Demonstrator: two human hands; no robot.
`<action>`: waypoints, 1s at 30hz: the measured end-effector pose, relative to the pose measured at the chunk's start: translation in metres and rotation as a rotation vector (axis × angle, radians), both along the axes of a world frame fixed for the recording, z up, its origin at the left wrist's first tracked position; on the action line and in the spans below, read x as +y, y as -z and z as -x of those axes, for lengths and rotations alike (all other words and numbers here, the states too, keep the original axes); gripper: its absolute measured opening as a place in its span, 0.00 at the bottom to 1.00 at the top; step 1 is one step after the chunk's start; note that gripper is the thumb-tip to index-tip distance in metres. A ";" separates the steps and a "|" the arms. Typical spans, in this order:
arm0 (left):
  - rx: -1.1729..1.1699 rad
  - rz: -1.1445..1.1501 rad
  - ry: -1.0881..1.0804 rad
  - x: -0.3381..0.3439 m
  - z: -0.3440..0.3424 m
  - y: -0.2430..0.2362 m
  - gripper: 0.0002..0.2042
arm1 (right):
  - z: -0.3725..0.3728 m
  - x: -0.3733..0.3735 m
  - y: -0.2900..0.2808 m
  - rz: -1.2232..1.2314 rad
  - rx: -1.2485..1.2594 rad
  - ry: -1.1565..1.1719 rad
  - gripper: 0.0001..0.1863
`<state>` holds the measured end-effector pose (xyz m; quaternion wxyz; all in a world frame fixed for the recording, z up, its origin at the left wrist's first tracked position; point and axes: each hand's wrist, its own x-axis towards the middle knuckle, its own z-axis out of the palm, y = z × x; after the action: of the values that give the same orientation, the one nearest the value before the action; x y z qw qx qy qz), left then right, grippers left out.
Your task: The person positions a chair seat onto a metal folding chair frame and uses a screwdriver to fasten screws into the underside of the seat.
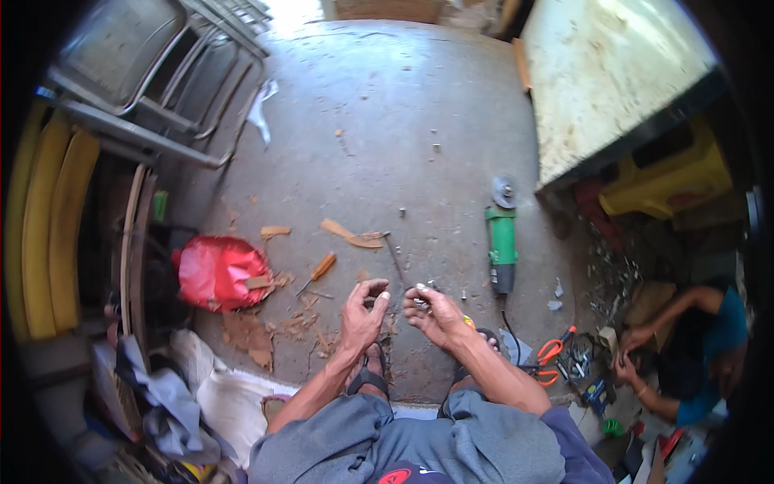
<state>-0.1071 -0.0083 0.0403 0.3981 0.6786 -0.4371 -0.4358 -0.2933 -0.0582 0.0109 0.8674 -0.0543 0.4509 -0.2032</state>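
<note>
The right hand (436,315) pinches a thin dark rod (396,258) over the floor (468,113), left of the green grinder (501,246), while the left hand (362,316) curls nearby, whether holding anything I cannot tell.

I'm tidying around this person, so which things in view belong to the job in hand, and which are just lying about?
Likely in the job:
thin dark rod, apparently held in the right hand

Apparently just lying about:
green angle grinder
orange-handled screwdriver
crumpled red plastic
brown scraps

The grinder and screwdriver might belong too, but neither is being touched.
</note>
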 end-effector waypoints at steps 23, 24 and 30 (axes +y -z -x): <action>0.484 -0.112 -0.125 -0.003 0.042 -0.032 0.15 | 0.011 0.010 -0.039 0.451 0.057 0.111 0.18; 0.961 -0.318 -0.202 -0.003 0.032 -0.018 0.18 | 0.006 0.013 -0.050 0.974 0.327 -0.063 0.17; 1.363 -0.372 -0.256 -0.032 0.026 -0.007 0.16 | 0.008 -0.015 -0.063 1.396 0.807 0.169 0.14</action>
<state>-0.1328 -0.0405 0.0470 0.5080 0.3582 0.0732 -0.7799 -0.3017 -0.0733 0.0735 0.3858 -0.6177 0.5010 -0.4675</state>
